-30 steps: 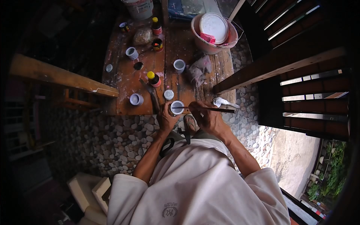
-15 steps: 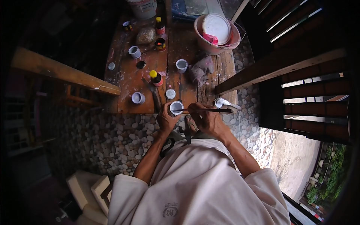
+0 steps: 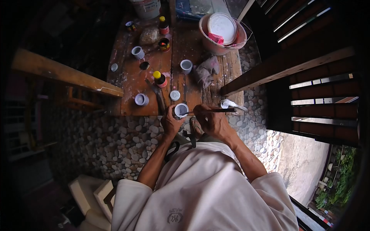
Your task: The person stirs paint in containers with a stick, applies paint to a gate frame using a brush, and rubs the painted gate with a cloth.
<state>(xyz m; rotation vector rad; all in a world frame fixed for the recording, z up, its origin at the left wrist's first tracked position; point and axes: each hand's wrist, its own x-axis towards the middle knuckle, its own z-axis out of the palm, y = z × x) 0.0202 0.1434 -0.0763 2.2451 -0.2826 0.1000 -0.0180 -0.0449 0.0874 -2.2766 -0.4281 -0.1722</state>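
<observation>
My left hand (image 3: pixel 172 121) is closed around the side of a small paint can (image 3: pixel 181 110) at the table's front edge. Greyish paint shows inside it. In my right hand (image 3: pixel 211 121) is a thin dark stick (image 3: pixel 221 110), gripped between the fingers and lying almost level. Its left end reaches into the can; whether that end has bristles I cannot tell. A round pale lid (image 3: pixel 175 95) lies just beyond the can. To the left stands another open can (image 3: pixel 142 100), and a yellow-capped bottle (image 3: pixel 159 79) is behind the lid.
On the stained wooden table (image 3: pixel 131 82) are a crumpled grey rag (image 3: pixel 208 72), a pale-bristled brush (image 3: pixel 234 104), more cans (image 3: pixel 186 66) and a pink bucket (image 3: pixel 207 41) holding a white lid (image 3: pixel 222 29). Wooden beams (image 3: pixel 69 73) flank both sides. Pebble-patterned flooring (image 3: pixel 127 142) lies below.
The stick's outer end has shifted slightly left and up, and its inner end has moved within the can. My left hand keeps its hold on the can.
</observation>
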